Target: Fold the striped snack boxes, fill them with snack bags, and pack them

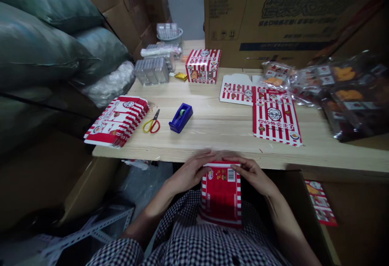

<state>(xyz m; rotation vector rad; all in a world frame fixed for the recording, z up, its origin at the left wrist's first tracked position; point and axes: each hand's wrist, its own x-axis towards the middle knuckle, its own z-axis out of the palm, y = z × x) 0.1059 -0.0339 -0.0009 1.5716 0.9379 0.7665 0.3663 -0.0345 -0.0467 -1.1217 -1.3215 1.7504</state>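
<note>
A red and white striped carton rests against my lap, below the table's front edge. Its red face with a barcode points up at me. My left hand grips its far left corner, thumb on top and fingers beyond the edge. At the far right corner my right hand holds it the same way, the thumb near the barcode. The fingertips of both hands are slightly blurred. Past the table edge lie a blue tape dispenser and scissors with yellow and red handles.
Flattened striped cartons are stacked at left, and more flat cartons lie at right. A folded striped box stands behind, beside clear plastic packs. Bagged goods crowd the right; a large cardboard box blocks the back.
</note>
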